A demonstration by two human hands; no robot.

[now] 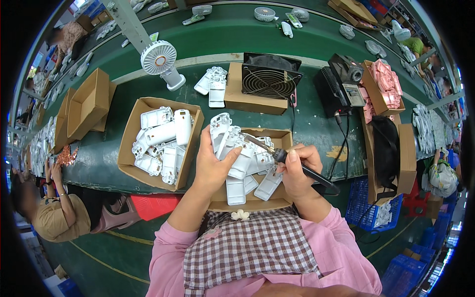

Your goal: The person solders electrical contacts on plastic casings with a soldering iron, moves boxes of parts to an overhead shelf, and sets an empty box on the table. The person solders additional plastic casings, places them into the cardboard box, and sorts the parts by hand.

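Observation:
My left hand (pixel 210 161) is closed around white plastic casings (pixel 220 128), held over a cardboard box; how many it grips is hard to make out. Between the fingers of my right hand (pixel 301 171) is a soldering iron (pixel 281 156) with a black grip. Its metal tip points left, toward the held casings; whether it touches them I cannot tell. More white casings (pixel 269 184) lie in the cardboard box (pixel 217 203) below both hands. To the left stands another cardboard box (pixel 184 171), filled with white casings (pixel 161 133).
Behind the hands, a black fan (pixel 272 76) rests on a cardboard box (pixel 255 101). A white handheld fan (pixel 161 62) stands left of it. On the right are a black soldering station (pixel 339 86), its cable, and pink parts (pixel 386 81). A co-worker (pixel 54 215) sits at left.

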